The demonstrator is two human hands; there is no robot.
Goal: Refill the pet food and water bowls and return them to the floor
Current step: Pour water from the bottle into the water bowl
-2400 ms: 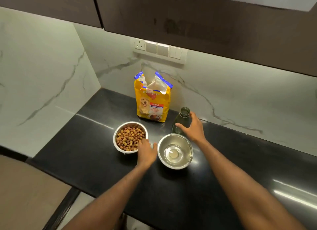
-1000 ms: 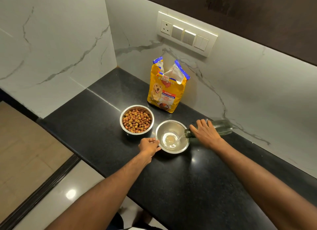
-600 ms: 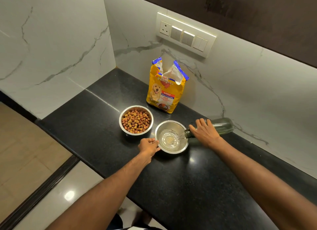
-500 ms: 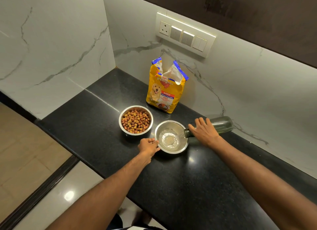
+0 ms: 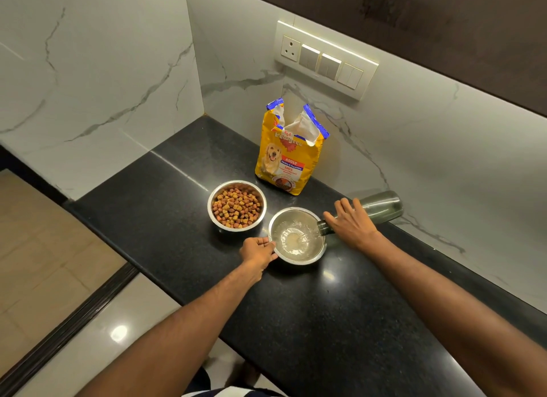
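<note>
Two steel bowls stand on the black counter (image 5: 340, 322). The food bowl (image 5: 236, 205) on the left is full of brown kibble. The water bowl (image 5: 297, 238) to its right holds rippling water. My right hand (image 5: 350, 224) grips a dark glass bottle (image 5: 381, 208) tipped nearly flat, its mouth over the water bowl's right rim, and water runs into the bowl. My left hand (image 5: 258, 252) holds the near-left rim of the water bowl.
An opened yellow dog food bag (image 5: 288, 157) stands upright against the marble back wall behind the bowls. A switch panel (image 5: 324, 59) is on the wall above. The counter's front edge drops to a tiled floor (image 5: 53, 278) at the left.
My right hand took the upright bottle and tipped it over the water bowl. My left hand moved from the food bowl to the water bowl's rim. The water level has risen.
</note>
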